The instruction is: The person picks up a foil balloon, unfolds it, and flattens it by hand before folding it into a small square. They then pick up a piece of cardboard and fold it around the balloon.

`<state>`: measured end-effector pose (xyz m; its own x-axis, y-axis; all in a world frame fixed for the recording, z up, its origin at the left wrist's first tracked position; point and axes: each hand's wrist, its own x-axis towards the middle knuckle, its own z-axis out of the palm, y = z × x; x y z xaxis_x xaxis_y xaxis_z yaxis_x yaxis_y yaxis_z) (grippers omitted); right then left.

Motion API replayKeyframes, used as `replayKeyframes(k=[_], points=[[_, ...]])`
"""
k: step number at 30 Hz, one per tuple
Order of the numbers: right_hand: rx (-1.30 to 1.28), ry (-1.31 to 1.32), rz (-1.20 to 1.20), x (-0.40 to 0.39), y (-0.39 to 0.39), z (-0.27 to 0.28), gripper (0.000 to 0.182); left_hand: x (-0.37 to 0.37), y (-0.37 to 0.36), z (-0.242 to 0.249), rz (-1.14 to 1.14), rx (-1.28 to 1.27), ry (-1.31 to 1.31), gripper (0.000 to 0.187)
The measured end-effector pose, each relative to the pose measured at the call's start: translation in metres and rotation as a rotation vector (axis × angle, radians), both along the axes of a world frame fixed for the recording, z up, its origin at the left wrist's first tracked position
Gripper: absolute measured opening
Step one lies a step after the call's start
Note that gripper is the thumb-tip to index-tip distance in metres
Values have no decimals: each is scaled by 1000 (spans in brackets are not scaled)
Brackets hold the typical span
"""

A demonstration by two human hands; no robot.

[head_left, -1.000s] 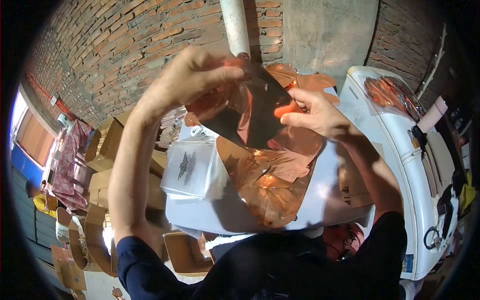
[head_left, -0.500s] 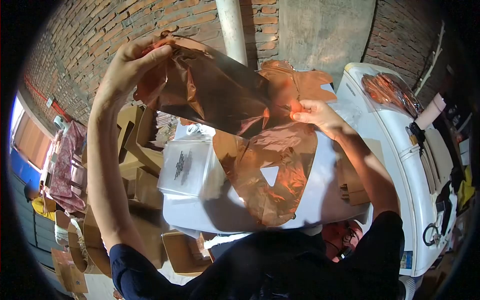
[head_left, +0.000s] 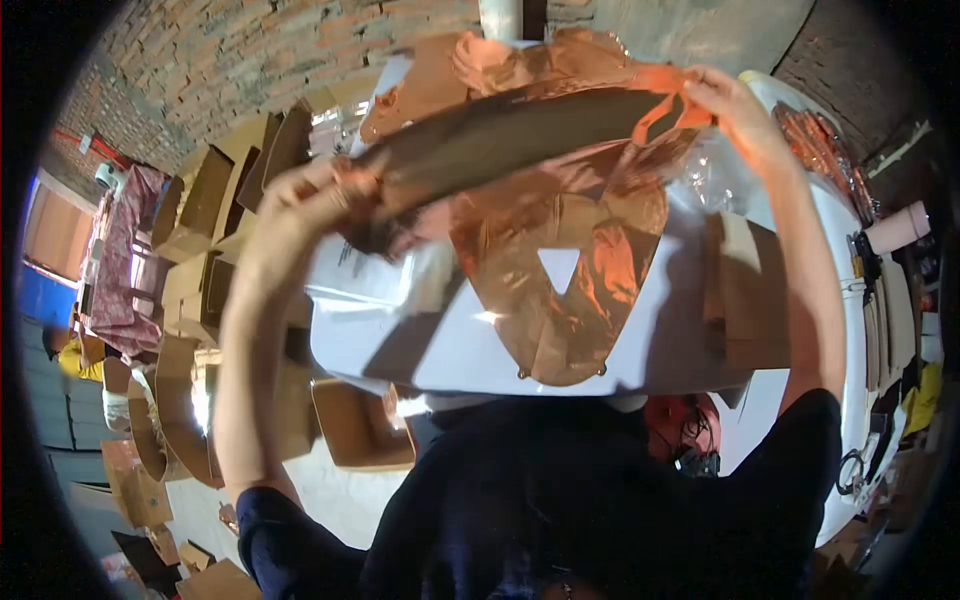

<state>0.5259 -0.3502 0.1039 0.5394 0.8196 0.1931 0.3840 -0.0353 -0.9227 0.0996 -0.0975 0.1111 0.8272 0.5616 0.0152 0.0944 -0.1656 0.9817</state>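
A shiny copper-coloured foil sheet (head_left: 500, 145) is stretched in the air between my two hands. My left hand (head_left: 305, 205), blurred, is closed on its left end, above a stack of clear plastic bags (head_left: 370, 270). The fingers of my right hand (head_left: 715, 100) pinch its right end at the upper right. Beneath it, a flat foil piece with a triangular cutout (head_left: 600, 300) lies on the white table (head_left: 410, 345). More copper foil shows behind the held sheet.
Open cardboard boxes (head_left: 360, 425) stand at the left and below the table. Flat cardboard (head_left: 755, 290) lies on the right side. A white appliance top holds bagged foil (head_left: 820, 150). Far left, a person in yellow (head_left: 80, 360) is partly visible.
My left hand has moved down and my right hand up and outward, stretching the foil sheet wider between them. The view has tilted, so the table appears higher.
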Motion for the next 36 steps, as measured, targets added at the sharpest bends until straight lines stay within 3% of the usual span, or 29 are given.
replayKeyframes(k=[1, 5, 9, 13, 16, 19, 28, 31, 32, 36], points=[[-42, -130, -23, 7, 4, 4, 25, -5, -19, -21, 69, -52, 39, 22], [-365, -444, 274, 30, 37, 17, 20, -17, -100, -93, 145, -412, 127, 21], [-440, -858, 437, 16, 88, -36, 15, -10, -175, -172, 4, -752, 97, 17], [-455, -1082, 530, 3, 130, -105, 17, -4, -204, -202, -23, -789, 136, 21], [-572, -1037, 477, -13, 145, -132, 18, -6, -203, -211, -25, -767, 184, 26], [-530, -1078, 515, -18, 156, -148, 17, -9, -202, -214, -33, -740, 239, 27], [-602, -1351, 516, -21, 165, -166, 14, -15, -206, -219, -89, -698, 309, 30], [-79, -927, 680, -14, 119, -147, 41, -13, -212, -221, -96, -738, 272, 29], [-616, -1112, 593, -18, 151, -150, 30, -11, -215, -222, -106, -748, 250, 28], [-313, -1302, 597, -19, 123, -152, 28, -11, -225, -237, -135, -747, 205, 30]])
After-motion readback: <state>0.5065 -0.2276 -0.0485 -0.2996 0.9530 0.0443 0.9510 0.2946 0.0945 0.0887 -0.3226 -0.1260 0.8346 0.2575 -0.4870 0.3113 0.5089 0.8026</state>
